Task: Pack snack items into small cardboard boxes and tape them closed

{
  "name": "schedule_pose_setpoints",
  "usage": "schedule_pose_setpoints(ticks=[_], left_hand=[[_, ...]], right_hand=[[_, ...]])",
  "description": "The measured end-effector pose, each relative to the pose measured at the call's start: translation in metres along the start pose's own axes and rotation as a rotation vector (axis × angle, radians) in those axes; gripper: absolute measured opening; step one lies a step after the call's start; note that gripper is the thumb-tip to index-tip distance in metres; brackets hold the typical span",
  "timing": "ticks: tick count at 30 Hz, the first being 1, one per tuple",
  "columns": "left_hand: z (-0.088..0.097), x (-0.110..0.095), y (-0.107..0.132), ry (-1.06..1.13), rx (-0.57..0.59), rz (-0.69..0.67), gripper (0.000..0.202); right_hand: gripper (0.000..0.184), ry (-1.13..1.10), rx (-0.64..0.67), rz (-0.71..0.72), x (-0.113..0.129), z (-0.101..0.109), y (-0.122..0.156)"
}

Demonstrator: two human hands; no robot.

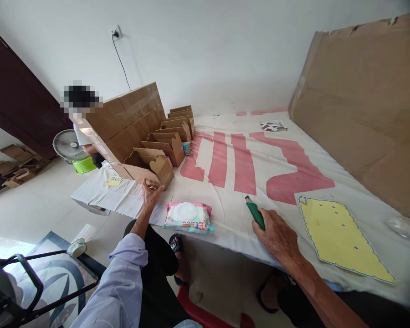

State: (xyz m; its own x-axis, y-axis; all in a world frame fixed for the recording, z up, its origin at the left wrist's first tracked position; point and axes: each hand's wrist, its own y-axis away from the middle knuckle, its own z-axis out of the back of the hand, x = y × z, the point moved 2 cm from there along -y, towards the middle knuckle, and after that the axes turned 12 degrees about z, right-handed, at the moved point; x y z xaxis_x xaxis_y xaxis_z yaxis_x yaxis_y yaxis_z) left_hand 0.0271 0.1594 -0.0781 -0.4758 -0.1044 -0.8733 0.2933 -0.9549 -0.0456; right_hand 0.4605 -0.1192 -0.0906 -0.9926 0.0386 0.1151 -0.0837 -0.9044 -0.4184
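My right hand (278, 232) is wrapped round a green-handled utility knife (255, 214), its short blade end pointing away from me above the cloth. At the left, my left hand (151, 193) grips the lower near edge of an open cardboard box (146, 169), thumb and fingers against its side. This box is the nearest in a row of several open boxes (167, 143) running back toward the wall. Between my hands lies a pink and light-blue pack of wet wipes (187, 216) with a white lid. What the box contains is hidden from me.
Tall cardboard (130, 109) stands along the left; a large cardboard sheet (362, 105) leans at right. A yellow card (338, 237) lies on the table cloth (225, 209). Beyond at left are a partly hidden person (89, 143), a fan (68, 146) and flattened boxes (17, 166).
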Motion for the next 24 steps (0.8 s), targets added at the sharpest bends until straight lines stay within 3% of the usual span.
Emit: schedule_pose_setpoints(ticks=[5, 14, 24], left_hand=[[0.003, -0.003, -0.001, 0.015, -0.084, 0.053, 0.124], [-0.007, -0.006, -0.015, 0.026, -0.031, 0.077, 0.127], [-0.056, -0.040, -0.051, 0.005, -0.054, 0.016, 0.124]], right_hand=[[0.031, 0.011, 0.034, -0.023, 0.002, 0.002, 0.000], [0.032, 0.003, 0.027, -0.005, 0.002, 0.004, 0.000], [0.032, 0.011, 0.056, -0.008, 0.004, 0.006, 0.001]])
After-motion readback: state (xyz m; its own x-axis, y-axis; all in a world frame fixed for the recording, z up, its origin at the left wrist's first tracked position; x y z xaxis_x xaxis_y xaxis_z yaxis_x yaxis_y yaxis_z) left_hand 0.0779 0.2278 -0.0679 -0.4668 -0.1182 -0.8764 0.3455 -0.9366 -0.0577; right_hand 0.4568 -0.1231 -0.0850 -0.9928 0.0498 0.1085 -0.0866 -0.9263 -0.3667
